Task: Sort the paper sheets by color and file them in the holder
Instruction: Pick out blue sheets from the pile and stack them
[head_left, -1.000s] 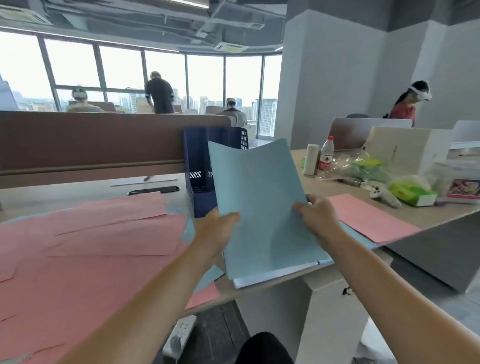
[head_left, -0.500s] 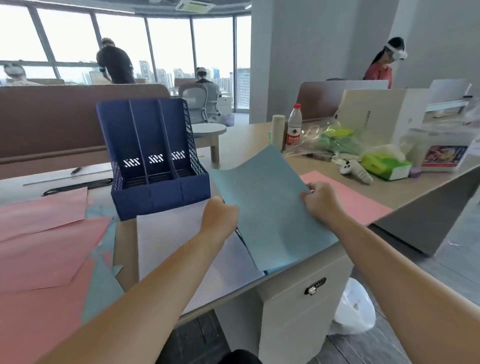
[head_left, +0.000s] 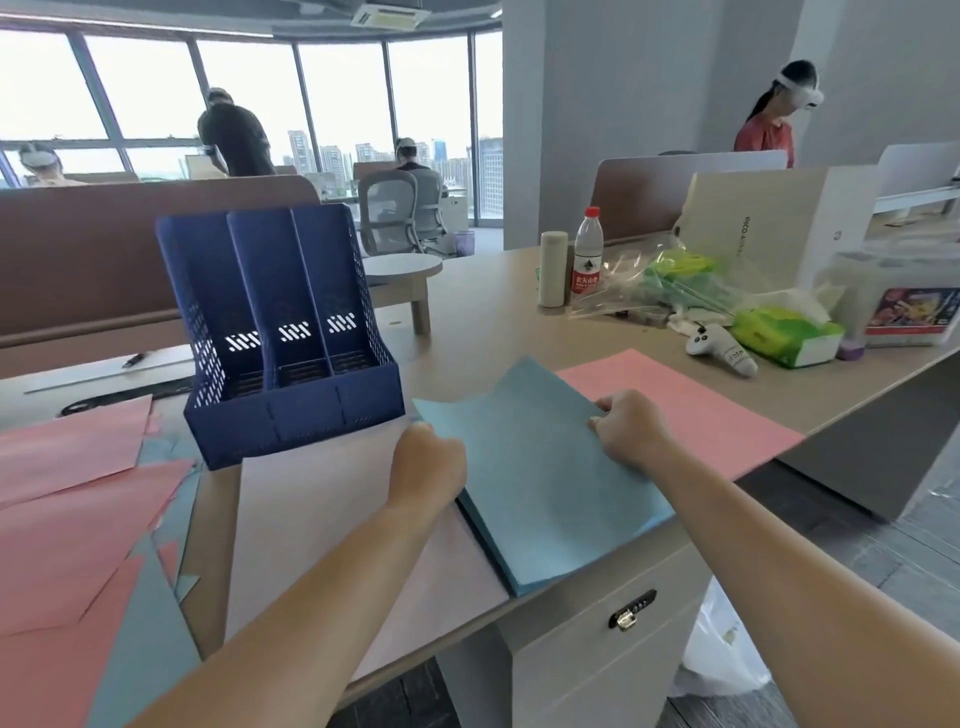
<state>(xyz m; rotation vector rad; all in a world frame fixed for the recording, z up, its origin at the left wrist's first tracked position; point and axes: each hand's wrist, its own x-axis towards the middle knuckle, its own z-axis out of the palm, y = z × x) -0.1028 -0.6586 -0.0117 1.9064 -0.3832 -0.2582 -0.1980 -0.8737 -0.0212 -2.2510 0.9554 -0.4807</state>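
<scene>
A stack of blue paper sheets (head_left: 545, 483) lies flat near the desk's front edge. My left hand (head_left: 428, 462) grips its left edge and my right hand (head_left: 631, 428) pinches its right edge. The dark blue three-slot file holder (head_left: 280, 374) stands empty just behind and to the left. A white or pale sheet (head_left: 322, 519) lies under my left forearm. Pink sheets (head_left: 78, 499) are spread at the left, with blue ones peeking out beneath. Another pink sheet (head_left: 691, 410) lies right of the blue stack.
On the desk (head_left: 478, 322) at the right stand a water bottle (head_left: 587, 254), a beige cylinder (head_left: 553, 270), plastic bags, a green tissue pack (head_left: 787, 335), a white controller (head_left: 722, 351) and boxes. A pen (head_left: 134, 359) lies at back left. A locked drawer unit (head_left: 631, 618) sits below.
The blue stack, held upright a second ago, has been lowered flat onto the desk. My view has shifted right, bringing the file holder fully into sight.
</scene>
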